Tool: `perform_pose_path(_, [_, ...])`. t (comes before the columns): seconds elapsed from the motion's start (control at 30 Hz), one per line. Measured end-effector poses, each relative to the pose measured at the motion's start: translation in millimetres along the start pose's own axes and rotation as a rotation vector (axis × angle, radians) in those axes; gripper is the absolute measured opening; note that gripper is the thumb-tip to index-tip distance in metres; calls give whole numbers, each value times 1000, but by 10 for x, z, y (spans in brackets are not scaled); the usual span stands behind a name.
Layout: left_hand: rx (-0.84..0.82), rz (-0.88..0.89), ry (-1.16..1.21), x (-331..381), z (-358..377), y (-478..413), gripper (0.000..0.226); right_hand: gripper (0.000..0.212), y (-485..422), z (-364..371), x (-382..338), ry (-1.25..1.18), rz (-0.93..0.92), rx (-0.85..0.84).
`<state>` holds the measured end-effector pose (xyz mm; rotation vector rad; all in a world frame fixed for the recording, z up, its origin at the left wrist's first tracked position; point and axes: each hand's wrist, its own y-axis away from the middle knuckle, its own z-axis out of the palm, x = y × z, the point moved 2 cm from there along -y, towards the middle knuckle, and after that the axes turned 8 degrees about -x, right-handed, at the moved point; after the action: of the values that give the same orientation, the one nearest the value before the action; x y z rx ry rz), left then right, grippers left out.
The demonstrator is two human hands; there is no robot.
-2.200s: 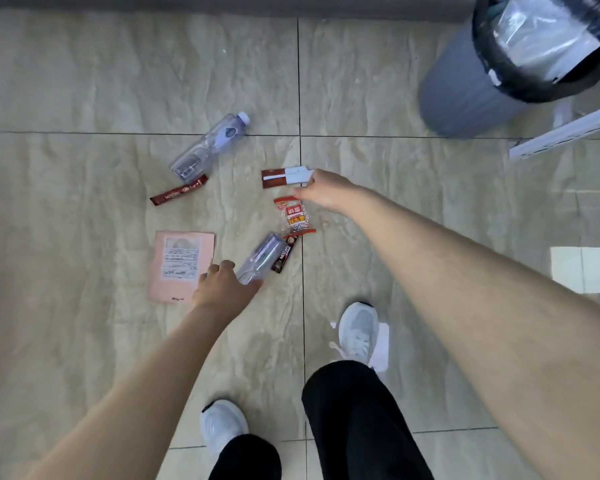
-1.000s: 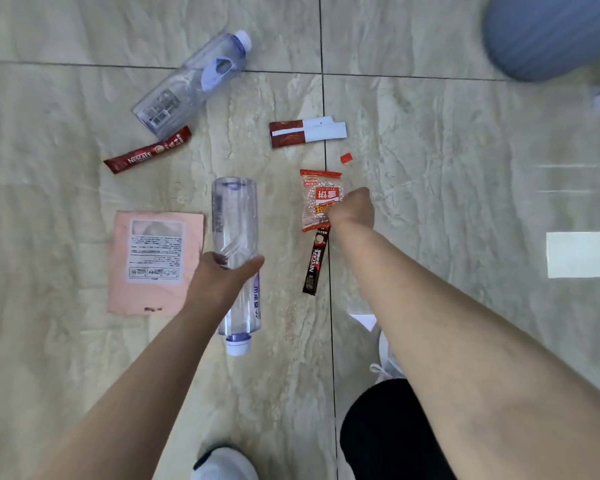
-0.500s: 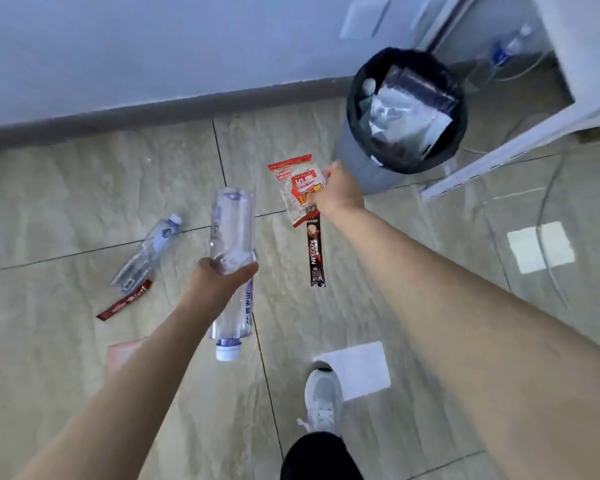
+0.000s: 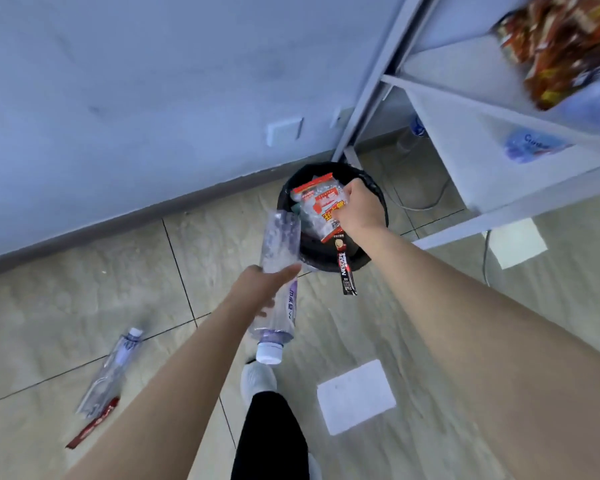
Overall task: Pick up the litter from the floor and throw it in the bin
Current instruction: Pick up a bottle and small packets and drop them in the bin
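My right hand [image 4: 361,206] hovers over the open bin [image 4: 286,195], pinching a red and clear snack packet [image 4: 317,206] and a dark Nescafe stick [image 4: 346,271] that dangles over the bin's near rim. My left hand [image 4: 260,289] grips a clear plastic bottle [image 4: 278,244] by its middle, cap end down, just left of the bin. On the floor at lower left lie a second clear bottle [image 4: 110,372] and a red sachet [image 4: 92,427].
A grey wall with a dark skirting [image 4: 118,216] runs behind the bin. A white shelf unit [image 4: 492,109] with snack bags stands at the right, its foot beside the bin. A cable [image 4: 426,202] trails under it. My shoe [image 4: 258,379] is below the held bottle.
I have stepped closer to the bin. My right hand has carried the packet and stick from beside the bin to over its opening. My left hand has brought the bottle up beside the rim.
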<state>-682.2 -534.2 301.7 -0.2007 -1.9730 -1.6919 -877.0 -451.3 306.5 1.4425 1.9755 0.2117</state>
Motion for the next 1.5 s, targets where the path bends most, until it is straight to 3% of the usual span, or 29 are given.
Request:
perform_pose_path(0.1, [-59,-66,46,286,121,-368,61,22,-381,-105,99,28,-31,21])
perform_pose_path(0.33, [-160,-293,241,573,466,-1137,50,31,-1110,105,333,39,-271,-78])
perform_pose_path(0.5, [-44,-303,386,765,545,-1380,43,29,-1364,313,602,44,-351,-222])
perform_pose_path(0.7, [84,-279,74,669,564,-1371,63,63,-1441,228,705,129,-271,-461])
perform_pose_path(0.8, [169,-191,-86,610,573,-1363,63,65,-1427,140,637,193,-258,-489])
perform_pose_path(0.9, [249,-201,-396,463,553,-1268,73,70,-1324,117,550,272,-259,-516])
perform_pose_path(1.03, [315,-203,-593,59,396,-1053,80,58,-983,210,308,363,-341,-483])
perform_pose_path(1.2, [416,-184,-586,-821,-52,-457,70,61,-226,562,-116,456,-404,-463])
perform_pose_path(1.5, [434,-245,-576,-3388,-755,1402,65,62,2121,2101,-705,511,-372,-589])
